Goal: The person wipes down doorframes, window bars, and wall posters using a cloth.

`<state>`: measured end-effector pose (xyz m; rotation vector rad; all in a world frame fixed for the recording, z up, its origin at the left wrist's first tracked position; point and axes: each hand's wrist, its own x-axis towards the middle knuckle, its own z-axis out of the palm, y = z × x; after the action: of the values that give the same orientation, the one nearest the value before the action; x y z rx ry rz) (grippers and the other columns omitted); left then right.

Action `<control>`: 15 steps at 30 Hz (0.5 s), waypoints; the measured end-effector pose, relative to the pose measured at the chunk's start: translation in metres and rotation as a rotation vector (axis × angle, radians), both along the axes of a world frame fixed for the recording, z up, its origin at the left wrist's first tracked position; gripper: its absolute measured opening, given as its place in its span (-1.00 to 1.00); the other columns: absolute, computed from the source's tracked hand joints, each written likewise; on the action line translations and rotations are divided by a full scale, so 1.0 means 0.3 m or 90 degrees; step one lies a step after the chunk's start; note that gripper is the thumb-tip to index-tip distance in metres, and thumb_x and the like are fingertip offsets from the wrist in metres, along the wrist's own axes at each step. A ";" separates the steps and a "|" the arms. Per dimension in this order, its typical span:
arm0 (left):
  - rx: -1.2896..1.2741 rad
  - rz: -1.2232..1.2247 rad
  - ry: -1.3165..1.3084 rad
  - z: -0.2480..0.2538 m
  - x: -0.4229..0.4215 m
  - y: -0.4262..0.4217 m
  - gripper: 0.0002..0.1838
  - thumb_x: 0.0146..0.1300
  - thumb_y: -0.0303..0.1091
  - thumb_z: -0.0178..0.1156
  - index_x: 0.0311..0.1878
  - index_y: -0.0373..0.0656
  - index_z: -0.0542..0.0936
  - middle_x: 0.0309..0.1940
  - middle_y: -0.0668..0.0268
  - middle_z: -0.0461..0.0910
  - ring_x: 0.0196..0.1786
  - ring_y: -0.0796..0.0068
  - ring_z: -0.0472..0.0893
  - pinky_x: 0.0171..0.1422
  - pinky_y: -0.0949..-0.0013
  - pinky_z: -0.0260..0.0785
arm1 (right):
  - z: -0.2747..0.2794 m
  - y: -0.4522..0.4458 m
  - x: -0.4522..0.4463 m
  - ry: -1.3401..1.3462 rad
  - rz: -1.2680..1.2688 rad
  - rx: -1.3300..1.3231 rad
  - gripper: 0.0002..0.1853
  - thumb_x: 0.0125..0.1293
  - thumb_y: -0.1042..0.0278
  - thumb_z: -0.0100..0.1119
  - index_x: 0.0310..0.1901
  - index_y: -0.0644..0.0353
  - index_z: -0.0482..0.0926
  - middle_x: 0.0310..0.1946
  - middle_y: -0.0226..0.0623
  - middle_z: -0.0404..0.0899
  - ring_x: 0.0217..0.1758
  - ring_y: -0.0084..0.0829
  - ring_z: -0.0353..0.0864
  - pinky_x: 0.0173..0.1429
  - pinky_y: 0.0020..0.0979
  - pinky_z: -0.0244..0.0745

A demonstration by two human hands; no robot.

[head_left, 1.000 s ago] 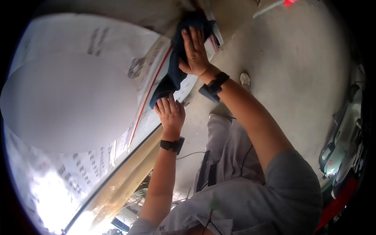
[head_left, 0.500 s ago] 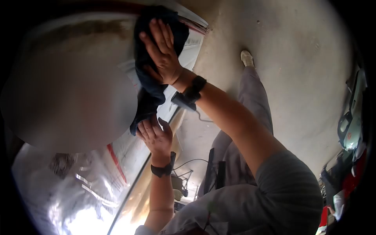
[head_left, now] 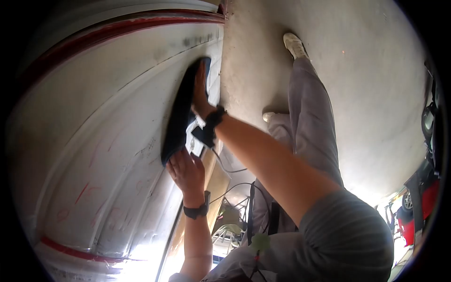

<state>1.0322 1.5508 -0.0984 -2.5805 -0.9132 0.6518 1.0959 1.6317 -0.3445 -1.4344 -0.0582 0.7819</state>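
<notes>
A dark cloth (head_left: 181, 113) lies along a pale vehicle body panel (head_left: 136, 127), stretched long and narrow between my two hands. My right hand (head_left: 201, 96) rests flat against its upper part, fingers extended and seen nearly edge-on. At the cloth's lower end, the fingers of my left hand (head_left: 184, 171) bend over its edge, with the thumb held apart. Black straps circle both wrists, and a small dark device hangs at the right one. Part of the panel behind the cloth is hidden.
Red trim (head_left: 127, 23) runs across the panel's top, and red marks show lower down. Concrete floor (head_left: 366, 94) extends to the right beside my legs (head_left: 312, 103). A cable (head_left: 230, 188) loops near my waist. Red and dark vehicle parts (head_left: 427, 202) stand at the far right.
The view has shifted, showing more of the panel. The cloth and my right hand have turned edge-on and sit lower in view. My left hand keeps to the cloth's lower end.
</notes>
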 end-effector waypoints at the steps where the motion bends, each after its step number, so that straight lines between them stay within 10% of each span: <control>1: -0.004 0.035 0.020 0.029 -0.024 -0.018 -0.57 0.17 -0.23 0.06 0.08 -0.23 0.49 0.07 0.05 0.47 0.18 0.09 0.40 0.33 0.03 0.12 | 0.027 -0.045 -0.065 0.008 0.039 -0.015 -0.13 0.09 0.54 0.10 0.38 0.36 -0.18 0.40 0.25 -0.40 0.48 0.17 -0.42 0.50 -0.05 -0.40; 3: -0.026 0.073 0.048 0.093 -0.054 -0.046 -0.57 0.15 -0.25 0.06 0.07 -0.23 0.49 0.06 0.09 0.47 0.17 0.12 0.40 0.33 0.05 0.11 | 0.143 -0.180 -0.252 -0.046 0.228 -0.125 0.10 -0.12 0.49 0.30 0.38 0.33 -0.27 0.41 0.18 -0.49 0.49 0.12 -0.50 0.50 -0.09 -0.44; 10: -0.146 -0.028 0.104 0.144 -0.262 -0.077 -0.59 0.14 -0.31 0.05 0.04 -0.30 0.48 0.01 0.01 0.49 0.12 0.08 0.44 0.30 0.00 0.14 | 0.251 -0.386 -0.941 0.077 0.216 -0.277 -0.26 0.18 0.44 -0.14 0.37 0.41 -0.17 0.39 0.30 -0.40 0.47 0.21 -0.47 0.47 0.07 -0.43; 13: -0.196 0.003 0.155 0.062 -0.246 -0.058 -0.53 0.12 -0.27 0.03 0.09 -0.34 0.44 0.04 -0.07 0.45 0.12 -0.02 0.41 0.32 -0.04 0.11 | 0.129 -0.355 -0.754 0.254 0.250 -0.245 -0.26 0.15 0.47 -0.15 0.37 0.40 -0.14 0.38 0.34 -0.40 0.45 0.27 -0.41 0.47 0.06 -0.43; 15: -0.211 0.025 0.159 -0.043 -0.193 -0.032 -0.49 0.13 -0.24 0.00 0.11 -0.35 0.42 0.06 -0.10 0.43 0.12 -0.06 0.41 0.33 -0.06 0.09 | -0.256 -0.172 -0.888 0.044 0.296 -0.431 -0.29 0.12 0.51 -0.12 0.35 0.39 -0.04 0.38 0.34 -0.34 0.44 0.28 -0.32 0.48 0.04 -0.39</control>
<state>0.9742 1.5411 -0.1112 -2.6793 -0.8343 1.1957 0.8294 1.5802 -0.4214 -2.0680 -0.0802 1.3129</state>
